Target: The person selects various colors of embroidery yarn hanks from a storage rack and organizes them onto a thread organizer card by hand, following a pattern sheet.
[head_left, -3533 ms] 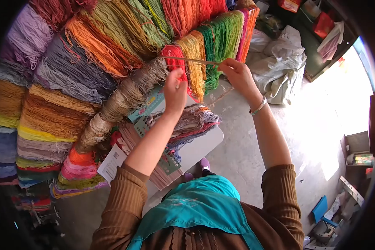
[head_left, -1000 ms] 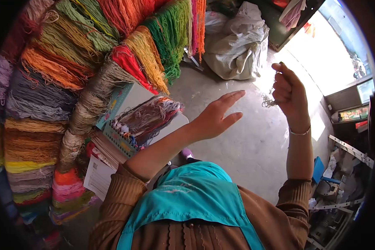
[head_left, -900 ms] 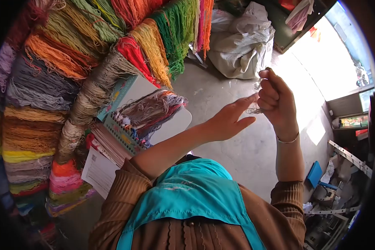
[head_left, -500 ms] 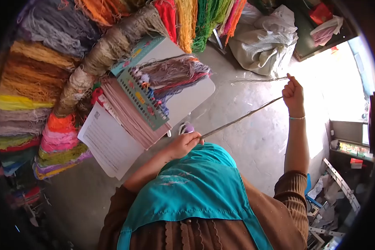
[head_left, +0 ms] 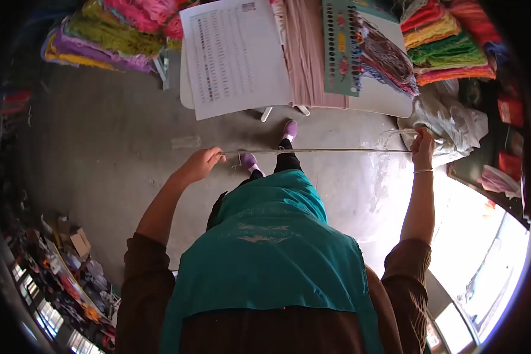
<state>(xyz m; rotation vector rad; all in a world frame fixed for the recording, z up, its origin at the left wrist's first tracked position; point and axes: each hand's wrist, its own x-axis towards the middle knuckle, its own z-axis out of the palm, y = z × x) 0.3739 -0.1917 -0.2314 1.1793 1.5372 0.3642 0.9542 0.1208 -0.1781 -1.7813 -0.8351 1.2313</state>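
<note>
Left hand (head_left: pixel 200 165) has swung outward since the picture half a second ago: there it was low by the apron with the thread slanting up to the right; now it sits left of centre. The thin bundle of thread (head_left: pixel 336 150) has thus gone from a diagonal to an almost level line across the middle of the frame, drawn straight between the two hands. The view has turned too, so that the printed sheet (head_left: pixel 236 59) and the teal punched card (head_left: pixel 339 56) with its tied yarn samples (head_left: pixel 386 53) now lie along the top edge. For the work in hand, this looks like the bundle being held at full stretch.

Left fingers are together, pinched on the bundle's left end. Right hand (head_left: pixel 422 147), right of centre, is curled with fingers closed on the other end, and a wispy loose tail (head_left: pixel 394 133) trails leftward from it, in front of the white sack (head_left: pixel 460 121). Both forearms reach forward, spread wide on either side of the teal apron (head_left: pixel 271 242), the right one more upright in the frame. Beneath the taut line, two purple shoes (head_left: pixel 290 130) show against the concrete floor (head_left: pixel 112 130).
</note>
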